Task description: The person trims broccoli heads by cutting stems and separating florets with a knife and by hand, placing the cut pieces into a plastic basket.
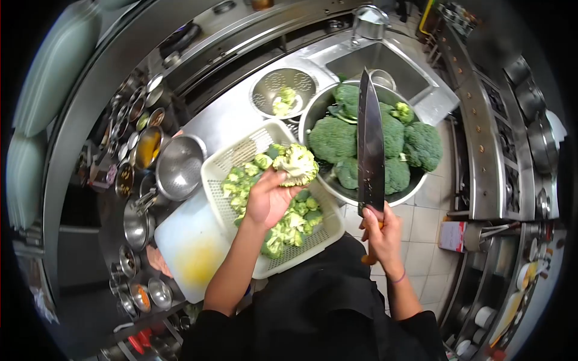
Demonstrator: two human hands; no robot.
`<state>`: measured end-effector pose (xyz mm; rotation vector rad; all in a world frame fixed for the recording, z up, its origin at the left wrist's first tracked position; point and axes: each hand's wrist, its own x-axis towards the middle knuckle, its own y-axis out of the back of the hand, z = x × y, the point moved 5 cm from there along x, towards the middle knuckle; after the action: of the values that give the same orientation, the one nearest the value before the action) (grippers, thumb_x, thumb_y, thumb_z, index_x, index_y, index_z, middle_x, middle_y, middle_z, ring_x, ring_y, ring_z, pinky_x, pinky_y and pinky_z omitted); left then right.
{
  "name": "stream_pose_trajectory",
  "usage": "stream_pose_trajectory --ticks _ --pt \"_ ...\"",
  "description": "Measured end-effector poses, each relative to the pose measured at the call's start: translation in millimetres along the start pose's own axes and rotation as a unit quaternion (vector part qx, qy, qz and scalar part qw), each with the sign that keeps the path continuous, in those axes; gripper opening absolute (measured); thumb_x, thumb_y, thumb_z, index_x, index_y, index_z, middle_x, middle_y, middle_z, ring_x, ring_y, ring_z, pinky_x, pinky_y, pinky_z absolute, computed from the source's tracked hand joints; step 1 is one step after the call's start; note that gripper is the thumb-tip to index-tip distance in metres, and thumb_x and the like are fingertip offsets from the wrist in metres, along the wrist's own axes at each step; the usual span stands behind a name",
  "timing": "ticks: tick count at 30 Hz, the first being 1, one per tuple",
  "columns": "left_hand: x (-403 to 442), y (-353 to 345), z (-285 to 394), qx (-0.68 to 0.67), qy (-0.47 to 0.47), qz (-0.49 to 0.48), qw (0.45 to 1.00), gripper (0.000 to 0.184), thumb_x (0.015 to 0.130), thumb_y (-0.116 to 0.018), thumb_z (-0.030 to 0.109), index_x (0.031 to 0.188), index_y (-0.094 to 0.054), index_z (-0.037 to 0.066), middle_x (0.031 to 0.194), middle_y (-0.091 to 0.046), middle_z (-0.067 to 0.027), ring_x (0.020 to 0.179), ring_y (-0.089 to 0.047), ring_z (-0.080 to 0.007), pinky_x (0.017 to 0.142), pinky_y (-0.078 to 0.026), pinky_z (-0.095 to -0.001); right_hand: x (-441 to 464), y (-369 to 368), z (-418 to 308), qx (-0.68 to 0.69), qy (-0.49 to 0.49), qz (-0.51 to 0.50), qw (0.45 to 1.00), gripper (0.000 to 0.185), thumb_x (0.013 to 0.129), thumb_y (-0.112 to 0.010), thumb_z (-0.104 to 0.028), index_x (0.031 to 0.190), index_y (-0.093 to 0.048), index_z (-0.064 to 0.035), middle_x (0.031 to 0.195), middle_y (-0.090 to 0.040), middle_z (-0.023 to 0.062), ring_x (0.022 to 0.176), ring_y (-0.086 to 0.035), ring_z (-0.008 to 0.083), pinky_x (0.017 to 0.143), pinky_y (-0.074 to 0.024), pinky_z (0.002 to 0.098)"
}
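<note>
Against my body: one black apron (307,301), matte cloth, creased. Just beyond it, my right hand (384,236): fingers wrapped around the orange-brown handle (368,260) of one knife (371,144); broad dark blade, flecked, tapering to a tip that points away from me. Thin band (397,278) at that wrist. Opposite, my left hand (268,201): thumb and fingers gripping one cut broccoli piece (297,165), pale and knobbly on its upturned face, green at the edge.

Below it: one plastic basket (330,230), off-white, rounded corners, perforated walls. Contents: cut florets (293,227), light green, chunky, loosely heaped; my hand and forearm cover part of them. Left of the basket: one cutting board (183,231), white, smooth, yellow patch (198,265) toward its near end. Farther left: one round steel bowl (179,169), shiny.

Ahead of my right hand, apart from its fingers: broccoli heads (333,139), dark green, domed, fine-grained, filling one large deep bowl (306,125) of steel; the blade hides a strip of them. The held piece sits above the basket.

Beyond the basket: one colander (268,91), metal, punched with holes, pale pieces (284,102) inside, on the steel desk (226,111). Past the large bowl: one rectangular steel sink (424,89).
</note>
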<state>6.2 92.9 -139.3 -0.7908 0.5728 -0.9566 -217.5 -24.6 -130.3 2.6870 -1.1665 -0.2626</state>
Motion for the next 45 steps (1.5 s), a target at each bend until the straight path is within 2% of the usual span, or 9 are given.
stream_pose_trajectory --ticks 2,6,10,20,24,31,36,40,45 --pt "-9 10 5 -0.103 0.061 0.009 0.993 0.049 0.092 -0.049 0.011 0.137 -0.039 -0.006 0.133 -0.054 -0.0213 0.122 -0.055 -0.0340 0.103 -0.048 -0.0451 0 -7 -4 0.002 0.031 -0.012 0.999 0.015 0.095 -0.059 -0.009 0.091 -0.055 0.0041 0.065 -0.065 0.0089 0.046 -0.059 0.0116 0.042 -0.0437 0.0267" --pt "-36 40 15 -0.104 0.029 0.050 0.993 0.047 0.093 -0.049 0.010 0.137 -0.041 -0.003 0.131 -0.054 -0.0194 0.117 -0.057 -0.0302 0.095 -0.052 -0.0410 -8 -32 -11 -0.114 0.102 -0.097 0.983 0.012 0.093 -0.057 -0.002 0.100 -0.050 0.0032 0.067 -0.065 0.0152 0.051 -0.062 0.0272 0.048 -0.0464 0.0353" --pt "-64 82 52 0.411 -0.222 0.265 0.844 0.040 0.085 -0.069 0.010 0.117 -0.046 0.005 0.111 -0.052 -0.0076 0.091 -0.054 -0.0133 0.069 -0.048 -0.0272 -13 -59 -29 -0.326 0.151 -0.220 0.907 0.022 0.088 -0.057 0.002 0.106 -0.045 0.0004 0.069 -0.061 0.0236 0.060 -0.059 0.0440 0.054 -0.0445 0.0484" --pt "-127 116 90 0.537 -0.269 0.327 0.730 0.044 0.077 -0.074 -0.002 0.114 -0.052 0.005 0.107 -0.055 -0.0066 0.082 -0.056 -0.0152 0.063 -0.052 -0.0293 -18 -95 -48 -0.447 0.235 -0.353 0.787 0.021 0.079 -0.055 0.000 0.097 -0.045 -0.0041 0.066 -0.058 0.0169 0.057 -0.061 0.0385 0.051 -0.0469 0.0470" --pt "-134 118 93 0.548 -0.247 0.330 0.728 0.043 0.075 -0.071 -0.010 0.112 -0.053 0.004 0.108 -0.053 -0.0074 0.080 -0.058 -0.0174 0.062 -0.051 -0.0288 -17 -100 -48 -0.448 0.221 -0.367 0.784 0.020 0.079 -0.054 0.000 0.096 -0.045 -0.0036 0.066 -0.059 0.0173 0.058 -0.061 0.0395 0.052 -0.0473 0.0477" --pt "-127 97 89 0.738 -0.228 0.268 0.576 0.047 0.066 -0.058 -0.015 0.108 -0.054 0.006 0.111 -0.049 -0.0120 0.089 -0.060 -0.0302 0.066 -0.051 -0.0391 -13 -111 -38 -0.434 0.194 -0.378 0.794 0.023 0.076 -0.052 0.002 0.098 -0.045 -0.0017 0.064 -0.060 0.0204 0.059 -0.060 0.0423 0.054 -0.0475 0.0503" --pt "-103 49 56 0.744 -0.279 0.115 0.596 0.043 0.070 -0.060 -0.013 0.109 -0.054 0.004 0.114 -0.052 -0.0104 0.091 -0.062 -0.0261 0.070 -0.056 -0.0355 10 -155 9 -0.415 0.174 -0.408 0.794 0.027 0.079 -0.052 0.000 0.105 -0.047 0.0003 0.067 -0.062 0.0250 0.068 -0.062 0.0454 0.062 -0.0485 0.0534" --pt "-115 128 79 0.466 -0.185 0.286 0.817 0.032 0.085 -0.066 -0.004 0.113 -0.051 0.000 0.105 -0.059 -0.0084 0.082 -0.061 -0.0130 0.060 -0.054 -0.0249 20 -141 13 -0.346 0.122 -0.391 0.844 0.018 0.087 -0.056 -0.006 0.100 -0.047 0.0013 0.073 -0.062 0.0276 0.073 -0.060 0.0475 0.065 -0.0442 0.0565" --pt "-118 151 68 0.285 -0.134 0.312 0.896 0.027 0.092 -0.064 0.008 0.113 -0.051 -0.001 0.099 -0.063 -0.0094 0.077 -0.062 -0.0104 0.054 -0.054 -0.0239 3 -120 -24 -0.204 0.054 -0.369 0.905 0.017 0.093 -0.056 -0.003 0.105 -0.045 0.0031 0.060 -0.057 0.0131 0.056 -0.060 0.0238 0.053 -0.0445 0.0358"
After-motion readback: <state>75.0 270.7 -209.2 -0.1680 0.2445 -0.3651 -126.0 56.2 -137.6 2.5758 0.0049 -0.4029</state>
